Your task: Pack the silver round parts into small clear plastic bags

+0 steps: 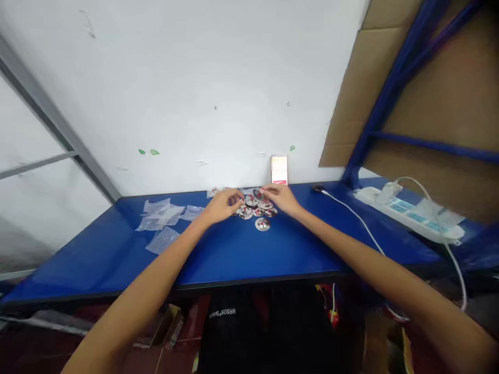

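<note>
Several shiny round metal discs with red marks (pixel 257 210) lie in a small heap near the back of the blue table (pixel 249 254). One disc (pixel 262 224) sits apart in front of the heap. My left hand (pixel 223 204) rests on the heap's left side with its fingers curled over the discs. My right hand (pixel 279 198) reaches in from the right and its fingertips pinch a disc (pixel 258 195) at the top of the heap.
Clear plastic bags (pixel 161 221) lie scattered on the table's left. A small white and red box (pixel 279 170) stands against the wall. A white power strip (pixel 409 215) with a cable (pixel 360 221) lies at the right. Cardboard and a blue rack (pixel 409 93) rise behind it.
</note>
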`<state>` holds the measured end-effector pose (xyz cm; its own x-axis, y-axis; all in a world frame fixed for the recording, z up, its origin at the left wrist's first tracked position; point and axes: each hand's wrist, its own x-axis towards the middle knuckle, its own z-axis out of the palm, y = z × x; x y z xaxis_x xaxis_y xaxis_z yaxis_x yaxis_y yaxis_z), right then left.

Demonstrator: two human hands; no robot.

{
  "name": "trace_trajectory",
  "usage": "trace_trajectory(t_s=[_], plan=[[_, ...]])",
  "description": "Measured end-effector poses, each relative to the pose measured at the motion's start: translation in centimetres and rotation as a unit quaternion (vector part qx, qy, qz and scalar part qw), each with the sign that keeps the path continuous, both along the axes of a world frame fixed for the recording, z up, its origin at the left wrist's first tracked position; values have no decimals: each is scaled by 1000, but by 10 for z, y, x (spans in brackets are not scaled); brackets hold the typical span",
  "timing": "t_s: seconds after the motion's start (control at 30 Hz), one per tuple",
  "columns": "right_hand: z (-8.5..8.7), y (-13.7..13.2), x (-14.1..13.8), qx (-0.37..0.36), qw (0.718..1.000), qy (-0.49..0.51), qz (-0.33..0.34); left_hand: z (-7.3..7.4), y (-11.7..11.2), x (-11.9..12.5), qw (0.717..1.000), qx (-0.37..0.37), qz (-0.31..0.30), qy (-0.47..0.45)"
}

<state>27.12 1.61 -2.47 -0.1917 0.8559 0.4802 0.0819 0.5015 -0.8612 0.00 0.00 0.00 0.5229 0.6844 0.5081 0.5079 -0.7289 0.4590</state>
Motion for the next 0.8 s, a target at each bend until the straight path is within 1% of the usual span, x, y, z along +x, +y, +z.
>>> trace_trajectory(t_s=[0.13, 0.27, 0.33, 0.47, 0.63, 0.8], plan=[[-1, -3, -8, -46, 997, 56, 27, -10, -10, 22, 998, -21, 0, -65], [-2, -10, -15, -85, 989, 95, 73, -13, -17, 30, 992, -52, 10, -116], [-2, -14, -17, -87, 988, 102, 82, -13, -18, 29, 990, -59, 14, -124], [0, -18, -18, -81, 988, 90, 95, -12, -17, 27, 988, -48, 38, -144], [0, -19, -16, -70, 991, 66, 95, -11, -16, 28, 992, -35, 26, -118], [0, -21, -15, -51, 993, 43, 101, -11, -22, 30, 993, -30, 15, -113]])
